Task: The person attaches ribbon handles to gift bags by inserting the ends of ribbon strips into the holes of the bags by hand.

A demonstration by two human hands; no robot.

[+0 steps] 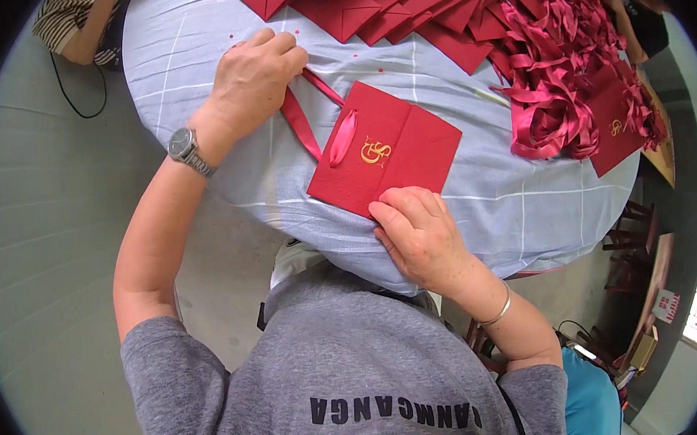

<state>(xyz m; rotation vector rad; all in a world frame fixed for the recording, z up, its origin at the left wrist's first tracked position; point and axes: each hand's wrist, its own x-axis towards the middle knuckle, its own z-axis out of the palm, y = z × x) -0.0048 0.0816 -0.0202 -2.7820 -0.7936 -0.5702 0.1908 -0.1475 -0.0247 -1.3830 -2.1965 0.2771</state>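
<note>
At far left, a co-worker's striped sleeve (66, 18) shows beyond the tabletop (271, 187). Then comes my left hand (263, 69), a watch (185, 147) on its wrist, its fingers closed on a red ribbon (299, 124). The hand sits out to the side of the bag, and that seems to draw the two ribbon strands fairly straight. The red paper bag (420, 141) lies flat on the cloth in front of me, turned at a slant, its gold emblem and short pink loop (343, 138) facing up. Above it, folded red bags (385, 17) overlap in a loose pile, apparently placed there to leave working room. My right hand (421, 232) has its fingers on the bag's near edge, probably to steady it; whether the thumb grips from below, I cannot tell. Farther right, a tangled ribbon heap (550, 63) partly covers another red bag (614, 140), within easy reach, I'd judge.
</note>
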